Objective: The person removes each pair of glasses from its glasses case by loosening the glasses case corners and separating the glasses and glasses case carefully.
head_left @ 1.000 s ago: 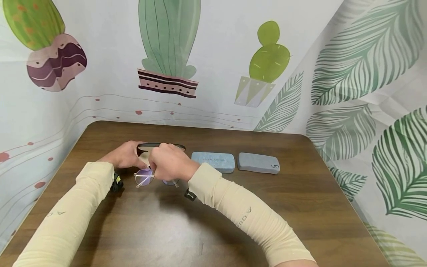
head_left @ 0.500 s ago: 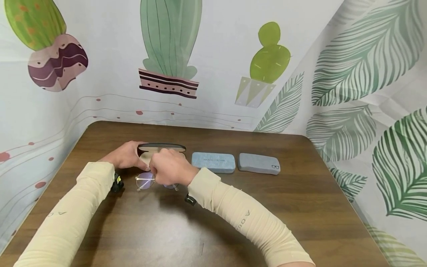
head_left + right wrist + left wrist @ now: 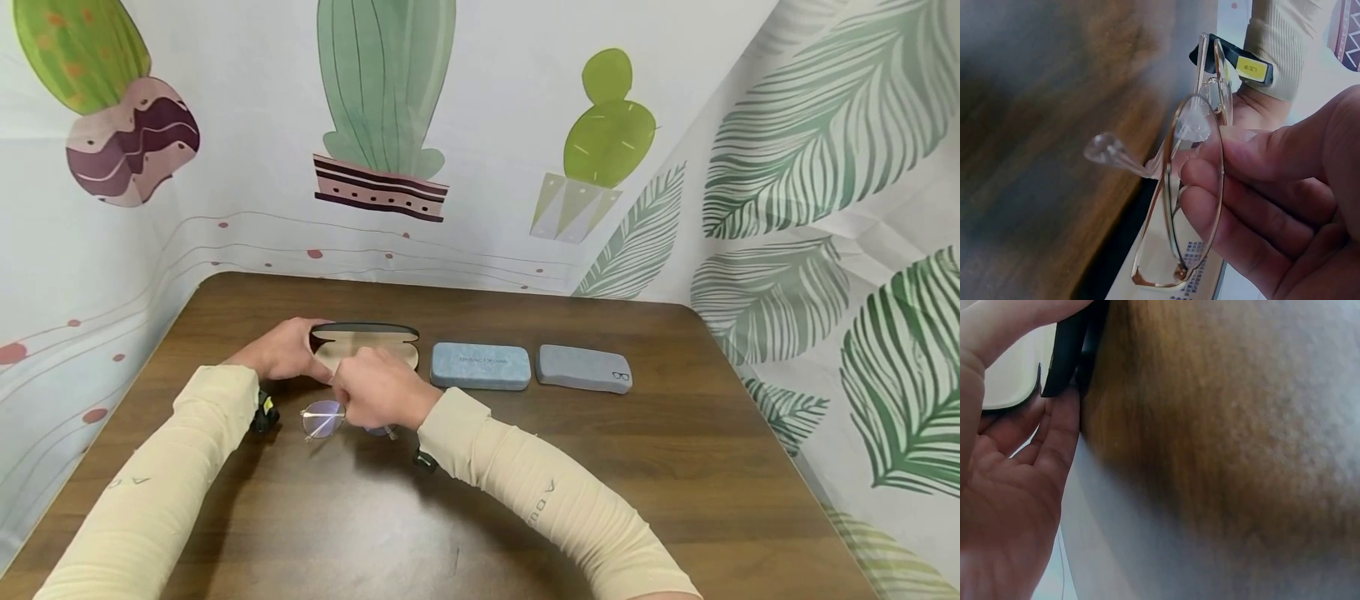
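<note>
A dark glasses case (image 3: 366,328) with cream lining lies open at the table's left side. My left hand (image 3: 283,350) holds its left end; in the left wrist view, the thumb crosses above the dark rim (image 3: 1066,356) and fingers lie against the outside. Just in front of the case, my right hand (image 3: 386,387) pinches a pair of eyeglasses (image 3: 323,419) by the middle. In the right wrist view, the thin gold-coloured frame (image 3: 1171,206) and clear temple tips (image 3: 1107,150) show, the temples unfolded. The right hand hides the middle of the glasses in the head view.
A light blue glasses case (image 3: 480,367) lies shut, right of the open one. Beyond it is a grey-blue case (image 3: 585,369) with a small glasses print. All rest on a brown wooden table (image 3: 675,467), backed by a cactus-printed cloth (image 3: 495,108).
My right hand has drawn the eyeglasses back toward me, a little away from the open case, so more of the cream lining shows. The left hand keeps its place on the case.
</note>
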`<state>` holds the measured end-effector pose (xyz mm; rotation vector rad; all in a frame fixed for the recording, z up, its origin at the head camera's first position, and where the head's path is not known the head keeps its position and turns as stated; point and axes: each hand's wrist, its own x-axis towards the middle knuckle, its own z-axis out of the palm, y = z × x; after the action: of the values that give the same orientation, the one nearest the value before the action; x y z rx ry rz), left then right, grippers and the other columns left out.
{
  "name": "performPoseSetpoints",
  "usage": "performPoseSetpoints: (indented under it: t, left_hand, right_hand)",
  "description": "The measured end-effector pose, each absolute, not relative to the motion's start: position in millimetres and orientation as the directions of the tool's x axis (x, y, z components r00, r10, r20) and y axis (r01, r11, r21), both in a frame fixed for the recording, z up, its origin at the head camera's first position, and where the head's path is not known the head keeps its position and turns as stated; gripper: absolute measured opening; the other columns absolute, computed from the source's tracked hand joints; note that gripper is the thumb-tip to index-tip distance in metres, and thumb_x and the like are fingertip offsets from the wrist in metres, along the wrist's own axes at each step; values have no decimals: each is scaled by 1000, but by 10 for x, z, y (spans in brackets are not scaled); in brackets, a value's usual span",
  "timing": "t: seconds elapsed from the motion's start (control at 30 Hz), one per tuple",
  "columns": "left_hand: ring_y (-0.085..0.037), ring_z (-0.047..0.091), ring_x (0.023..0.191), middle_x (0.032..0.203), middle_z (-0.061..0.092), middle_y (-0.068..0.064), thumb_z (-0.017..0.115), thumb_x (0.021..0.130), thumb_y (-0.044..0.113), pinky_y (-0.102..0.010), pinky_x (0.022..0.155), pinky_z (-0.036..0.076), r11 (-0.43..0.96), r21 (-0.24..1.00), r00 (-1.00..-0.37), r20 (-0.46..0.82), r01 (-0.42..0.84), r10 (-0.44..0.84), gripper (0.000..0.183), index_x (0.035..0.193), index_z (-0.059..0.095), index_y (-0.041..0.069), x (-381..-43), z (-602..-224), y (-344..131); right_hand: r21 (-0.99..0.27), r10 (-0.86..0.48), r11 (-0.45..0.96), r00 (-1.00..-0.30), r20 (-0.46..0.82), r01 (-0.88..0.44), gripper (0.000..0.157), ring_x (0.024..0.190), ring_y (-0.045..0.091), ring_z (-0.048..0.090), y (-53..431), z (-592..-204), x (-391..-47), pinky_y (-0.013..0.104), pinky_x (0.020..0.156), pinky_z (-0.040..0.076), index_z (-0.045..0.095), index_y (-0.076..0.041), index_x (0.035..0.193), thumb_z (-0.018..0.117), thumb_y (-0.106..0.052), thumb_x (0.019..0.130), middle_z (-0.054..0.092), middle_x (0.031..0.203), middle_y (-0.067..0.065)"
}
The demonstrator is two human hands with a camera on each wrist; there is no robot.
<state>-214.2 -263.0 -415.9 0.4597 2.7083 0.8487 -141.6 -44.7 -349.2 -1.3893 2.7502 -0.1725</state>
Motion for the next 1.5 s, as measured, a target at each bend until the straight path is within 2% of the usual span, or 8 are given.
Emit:
performPoseSetpoints:
  t: [0.2,0.47,1.03,1.5]
  left_hand:
    - [-22,61,97,116,75,-11,93,65,25,-33,88,51,779,588,-917,-149,219,370,91,145,56,0,-2140,-4166,-2629]
    - [-23,62,99,115,75,-12,97,62,26,-33,88,50,760,606,-917,-124,233,380,88,139,62,2,-2123,-4155,-2636]
    - [-25,63,107,126,72,-15,98,64,38,-40,95,51,778,595,-916,-166,203,366,102,147,53,0,-2133,-4161,-2633]
    - [-23,63,101,122,73,-13,98,63,38,-34,89,49,771,608,-918,-169,190,359,96,143,58,3,-2125,-4148,-2630]
  right_hand:
    - [-121,-823,563,-568,17,-818,24,61,3,59,-467,-3570,-1378,19,58,44,74,-27,65,71,-5,75,65,62,-19]
    - [-117,-801,593,-598,8,-797,23,61,2,57,-492,-3651,-1330,19,53,42,75,-28,68,72,-7,75,64,64,-19]
    - [-118,-813,575,-581,23,-809,24,57,3,51,-505,-3788,-1296,18,54,40,71,-27,63,71,-6,74,56,58,-18]
    - [-133,-812,578,-584,9,-805,24,57,2,53,-505,-3830,-1276,17,55,41,71,-27,65,71,-7,77,56,58,-19]
